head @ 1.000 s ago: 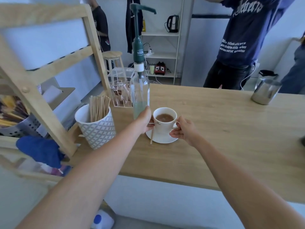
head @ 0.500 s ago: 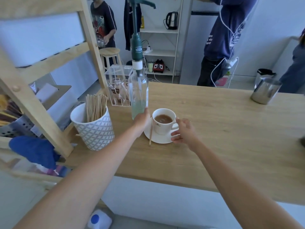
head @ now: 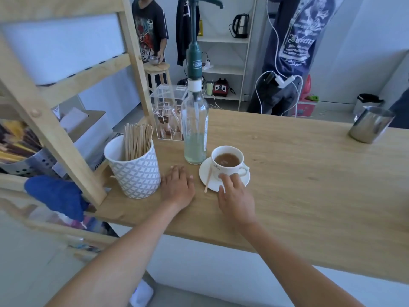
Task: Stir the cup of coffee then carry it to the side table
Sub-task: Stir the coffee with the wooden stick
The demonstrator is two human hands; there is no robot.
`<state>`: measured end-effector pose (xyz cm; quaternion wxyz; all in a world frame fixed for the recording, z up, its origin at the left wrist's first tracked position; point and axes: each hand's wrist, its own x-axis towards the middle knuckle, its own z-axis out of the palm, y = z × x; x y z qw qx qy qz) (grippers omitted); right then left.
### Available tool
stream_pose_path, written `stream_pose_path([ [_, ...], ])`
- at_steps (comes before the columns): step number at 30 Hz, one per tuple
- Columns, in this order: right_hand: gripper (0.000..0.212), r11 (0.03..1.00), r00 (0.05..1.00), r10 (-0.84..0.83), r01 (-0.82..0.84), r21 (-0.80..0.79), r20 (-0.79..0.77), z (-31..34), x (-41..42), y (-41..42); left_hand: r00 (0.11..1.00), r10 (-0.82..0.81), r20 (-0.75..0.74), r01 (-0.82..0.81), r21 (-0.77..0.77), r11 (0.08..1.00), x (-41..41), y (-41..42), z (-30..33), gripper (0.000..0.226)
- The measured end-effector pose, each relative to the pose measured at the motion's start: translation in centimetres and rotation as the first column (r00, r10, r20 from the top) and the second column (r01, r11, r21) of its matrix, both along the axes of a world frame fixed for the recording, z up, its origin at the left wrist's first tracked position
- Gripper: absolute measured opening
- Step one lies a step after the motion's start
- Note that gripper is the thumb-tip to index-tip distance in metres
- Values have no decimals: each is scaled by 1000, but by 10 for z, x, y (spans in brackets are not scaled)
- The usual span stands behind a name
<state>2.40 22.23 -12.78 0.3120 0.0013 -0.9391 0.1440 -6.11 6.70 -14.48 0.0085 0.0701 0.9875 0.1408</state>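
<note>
Two bare hands over the near edge of the wooden counter (head: 298, 185). Left hand (head: 178, 187) lies flat, palm down on the wood, fingers loose, grasping nothing; likely just a brace. Right hand (head: 235, 196) has its fingers spread; fingertips (head: 223, 176) touch the saucer (head: 224, 181) rim and the foot of the coffee cup (head: 228, 161). No closed grip yet; cannot tell whether it steadies or starts a lift.

Cup sits upright on the saucer, coffee inside, handle turned right. One wooden stirrer (head: 208, 179) leans across the saucer's left rim, so stirring looks done; the carry remains.

Left of the hand: patterned holder (head: 135, 171) of spare stirrers. Just behind the cup: pump bottle (head: 195, 134), near enough to bump on lift. Behind that, clear sachet box (head: 166, 111). Far right: steel pitcher (head: 371, 125).
</note>
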Motion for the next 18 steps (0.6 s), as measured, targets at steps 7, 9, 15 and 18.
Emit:
stream_pose_path([
  [7, 44, 985, 991, 81, -96, 146, 104, -10, -10, -14, 999, -8, 42, 11, -69, 998, 4, 3, 0, 60],
  [9, 36, 984, 986, 93, -112, 140, 137, -11, -15, -15, 999, -12, 47, 15, -79, 997, 5, 2, 0, 60],
  [15, 8, 981, 988, 115, -129, 143, 103, -4, -21, -19, 998, -17, 57, 21, -77, 997, 6, 0, 0, 60],
  [18, 20, 987, 986, 156, -154, 38, -66, 15, -20, -23, 998, -22, 56, 25, -59, 998, 7, 0, -1, 59],
])
